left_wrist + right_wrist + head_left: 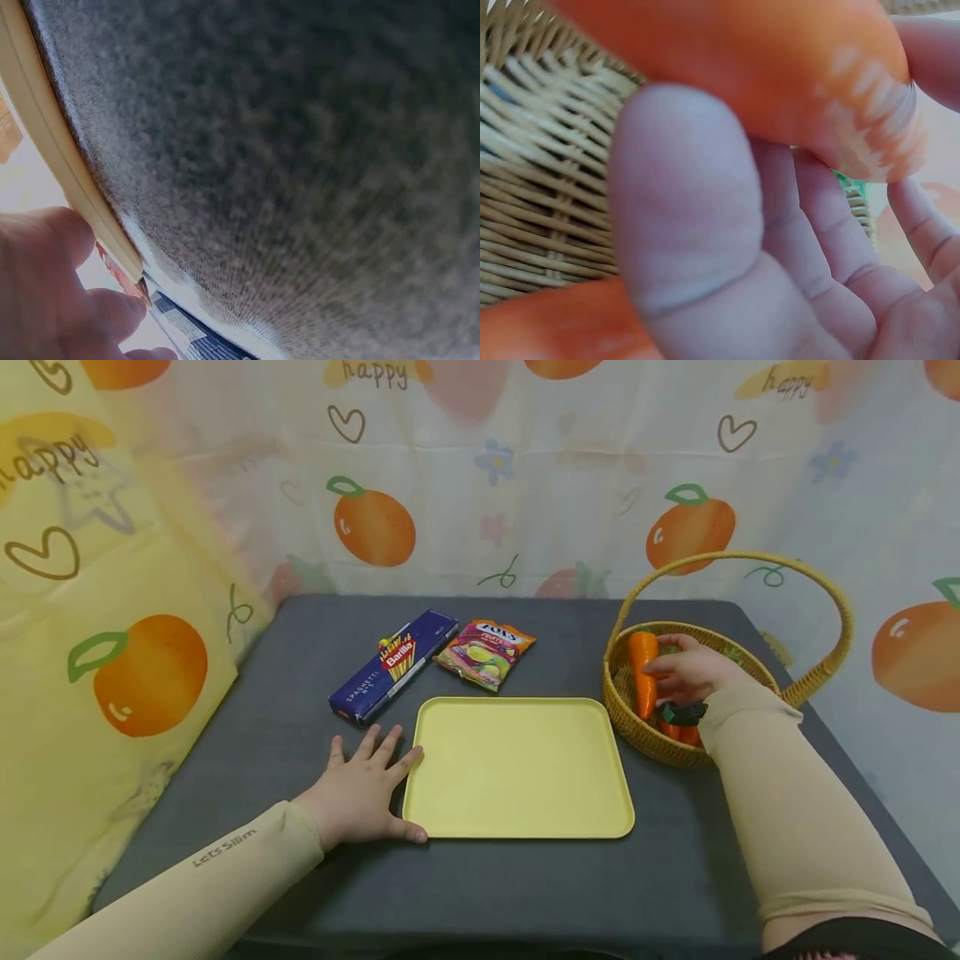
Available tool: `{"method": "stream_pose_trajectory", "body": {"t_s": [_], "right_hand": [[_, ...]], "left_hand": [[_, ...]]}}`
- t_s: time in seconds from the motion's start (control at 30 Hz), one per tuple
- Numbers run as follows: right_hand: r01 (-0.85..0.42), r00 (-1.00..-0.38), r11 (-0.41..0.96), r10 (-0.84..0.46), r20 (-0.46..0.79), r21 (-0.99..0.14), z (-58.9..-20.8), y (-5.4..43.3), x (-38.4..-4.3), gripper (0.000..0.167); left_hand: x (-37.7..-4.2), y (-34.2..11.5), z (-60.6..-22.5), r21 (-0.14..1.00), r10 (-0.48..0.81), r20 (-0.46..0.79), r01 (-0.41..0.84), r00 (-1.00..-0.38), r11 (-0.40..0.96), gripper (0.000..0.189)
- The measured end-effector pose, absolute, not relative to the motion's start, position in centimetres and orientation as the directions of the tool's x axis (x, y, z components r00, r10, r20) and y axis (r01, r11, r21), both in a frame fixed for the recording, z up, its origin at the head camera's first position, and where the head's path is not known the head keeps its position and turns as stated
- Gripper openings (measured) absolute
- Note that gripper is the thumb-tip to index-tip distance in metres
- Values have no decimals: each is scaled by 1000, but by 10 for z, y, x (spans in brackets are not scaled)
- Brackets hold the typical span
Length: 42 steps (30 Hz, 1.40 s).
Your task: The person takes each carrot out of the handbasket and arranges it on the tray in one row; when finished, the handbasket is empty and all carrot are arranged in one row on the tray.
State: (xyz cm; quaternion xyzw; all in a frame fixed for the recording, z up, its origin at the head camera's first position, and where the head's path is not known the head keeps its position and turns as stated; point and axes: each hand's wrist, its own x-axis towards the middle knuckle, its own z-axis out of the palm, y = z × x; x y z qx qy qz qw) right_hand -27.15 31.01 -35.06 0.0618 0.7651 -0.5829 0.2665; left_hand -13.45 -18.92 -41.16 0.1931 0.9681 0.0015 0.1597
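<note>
In the head view my right hand (697, 667) reaches into a wicker basket (647, 745) and grips an orange carrot (642, 670), which stands nearly upright at the basket's left side. The right wrist view shows the thumb pressed on one side of this carrot (780, 67), with fingers behind it. Another orange carrot (562, 322) lies below, against the woven wall. My left hand (358, 793) is spread flat beside a yellow rectangular tray (517, 768), thumb and forefinger at its left edge. Close up in the left wrist view, the fingers lie along the tray rim (71, 172).
Behind the tray lie a blue spaghetti box (393, 667) and a colourful candy packet (486, 653). The basket's tall handle (720, 557) arches above my right hand. A patterned curtain (450, 460) hangs behind the dark grey table (510, 893).
</note>
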Motion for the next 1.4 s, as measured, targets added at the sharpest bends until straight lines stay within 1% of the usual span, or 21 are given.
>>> {"method": "stream_pose_trajectory", "body": {"t_s": [0.13,0.33,0.4,0.53,0.63,0.73,0.9,1.07,1.23,1.4], "right_hand": [[409,-860,247,-218,-462,-878,-338,316,-264,81],[368,-889,226,-198,-413,-902,-320,321,-242,77],[370,-891,173,-211,-401,-913,-317,319,-233,72],[379,-885,36,-278,-374,-925,-316,305,-215,55],[380,-872,-21,-340,-351,-925,-320,288,-201,48],[365,-860,-20,-389,-329,-931,-325,263,-188,50],[336,-847,48,-422,-324,-941,-335,209,-172,61],[403,-828,81,-391,-402,-911,-354,150,-168,72],[476,-812,97,-333,-479,-874,-373,97,-172,76],[515,-792,125,-310,-527,-848,-390,56,-175,78]], "left_hand": [[-134,-189,-411,58,371,-313,372,-874,926,131],[-134,-189,-410,62,368,-324,369,-872,928,131],[-134,-188,-410,69,364,-330,362,-871,930,132],[-134,-191,-410,82,346,-346,339,-872,937,133],[-134,-191,-410,87,340,-351,331,-873,940,133],[-134,-190,-409,95,342,-350,330,-872,939,133],[-132,-190,-409,101,347,-349,333,-870,937,132],[-132,-190,-410,111,346,-356,328,-868,938,133],[-132,-190,-409,115,335,-370,315,-866,942,132],[-132,-188,-408,116,327,-382,306,-864,945,131]]}}
